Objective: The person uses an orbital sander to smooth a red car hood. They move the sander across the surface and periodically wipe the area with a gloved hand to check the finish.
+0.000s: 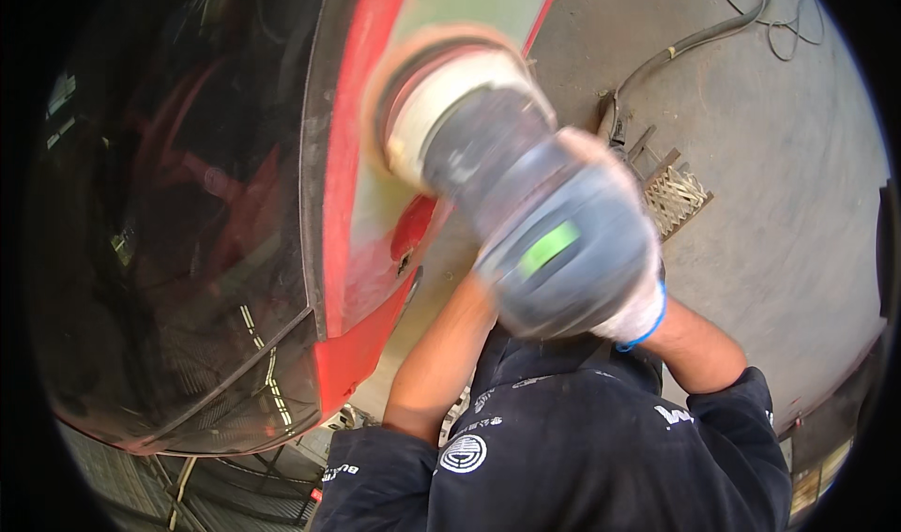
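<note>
A grey and black power sander (563,250) with a pale, round head fills the middle of the view, blurred by motion. Its round pad lies over a red body panel (352,288) that has a greenish-grey sanded patch (460,7). My right hand (633,318), in a whitish glove with a blue cuff, grips the sander's body from the right. From the lower left my left forearm (441,354) reaches up behind the tool. The sander hides my left hand, so its fingers do not show.
Dark, reflective glass (188,204) spans the left side beside the red panel. A grey hose (699,39) and a thin cable trail over the grey floor (788,175) at the upper right. Near the sander lies a frame wound with pale cord (676,199).
</note>
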Demonstrator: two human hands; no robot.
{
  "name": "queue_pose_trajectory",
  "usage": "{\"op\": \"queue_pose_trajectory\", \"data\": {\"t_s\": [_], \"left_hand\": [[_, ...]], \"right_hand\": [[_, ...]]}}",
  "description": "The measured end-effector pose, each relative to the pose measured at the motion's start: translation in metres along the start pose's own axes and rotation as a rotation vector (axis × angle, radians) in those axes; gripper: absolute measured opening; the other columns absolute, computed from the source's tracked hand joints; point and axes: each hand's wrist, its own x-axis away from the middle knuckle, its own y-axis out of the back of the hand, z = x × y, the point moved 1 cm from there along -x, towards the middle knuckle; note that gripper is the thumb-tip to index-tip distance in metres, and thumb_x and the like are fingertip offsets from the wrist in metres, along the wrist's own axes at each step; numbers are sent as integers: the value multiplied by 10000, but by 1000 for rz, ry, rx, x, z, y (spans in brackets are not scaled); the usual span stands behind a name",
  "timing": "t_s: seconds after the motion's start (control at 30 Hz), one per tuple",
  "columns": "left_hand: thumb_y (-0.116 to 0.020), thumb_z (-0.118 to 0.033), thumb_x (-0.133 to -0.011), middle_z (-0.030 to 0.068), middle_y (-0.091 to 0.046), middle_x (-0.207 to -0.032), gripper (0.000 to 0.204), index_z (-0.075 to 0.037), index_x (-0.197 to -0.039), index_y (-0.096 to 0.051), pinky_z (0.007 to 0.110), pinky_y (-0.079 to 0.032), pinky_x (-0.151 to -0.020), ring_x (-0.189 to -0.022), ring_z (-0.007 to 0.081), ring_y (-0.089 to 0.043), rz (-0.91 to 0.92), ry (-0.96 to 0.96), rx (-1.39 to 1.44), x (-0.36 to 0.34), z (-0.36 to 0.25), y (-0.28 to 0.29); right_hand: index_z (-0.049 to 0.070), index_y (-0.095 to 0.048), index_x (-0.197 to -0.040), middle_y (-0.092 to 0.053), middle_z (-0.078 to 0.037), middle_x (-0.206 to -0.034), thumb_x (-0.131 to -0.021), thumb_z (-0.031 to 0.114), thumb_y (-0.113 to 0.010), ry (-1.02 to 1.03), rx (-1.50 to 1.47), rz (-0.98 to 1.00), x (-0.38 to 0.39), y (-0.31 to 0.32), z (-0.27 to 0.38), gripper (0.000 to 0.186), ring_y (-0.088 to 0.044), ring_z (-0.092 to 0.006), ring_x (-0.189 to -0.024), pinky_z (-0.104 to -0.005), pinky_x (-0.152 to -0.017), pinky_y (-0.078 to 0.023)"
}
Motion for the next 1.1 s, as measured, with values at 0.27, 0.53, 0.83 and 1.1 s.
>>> {"op": "queue_pose_trajectory", "data": {"t_s": [0.27,0.53,0.83,1.1], "left_hand": [[-649,-153,-858,92,-693,-942,205,-24,-1014,-679,412,-502,-777,-823,239,-647,14,82,-52,70,-9,39],[-655,-149,-853,92,-689,-926,210,-19,-1016,-674,403,-503,-762,-807,230,-642,-71,108,32,-22,3,3],[-663,-144,-847,91,-684,-909,215,-12,-1018,-670,394,-504,-744,-789,220,-637,-121,237,63,20,-8,29],[-669,-139,-843,91,-680,-894,221,-7,-1019,-666,385,-505,-729,-774,211,-632,-150,244,85,-45,-24,35]], "right_hand": [[35,-452,-1470,-645,-284,-1193,-699,110,-843,18,40,-14,34,-33,-5,867,-628,-475,-1142,-430,-968,-525],[40,-434,-1478,-603,-198,-1357,-714,118,-869,-71,-387,-156,-6,-22,-5,883,-639,-303,-1212,-378,-1018,-503],[44,-439,-1469,-628,-216,-1278,-711,147,-871,-7,-196,-92,11,-30,-22,878,-665,-350,-1132,-369,-994,-510],[29,-467,-1433,-636,-210,-1262,-727,134,-851,114,-213,-193,-21,-23,-16,810,-675,-330,-1109,-373,-966,-533]]}}
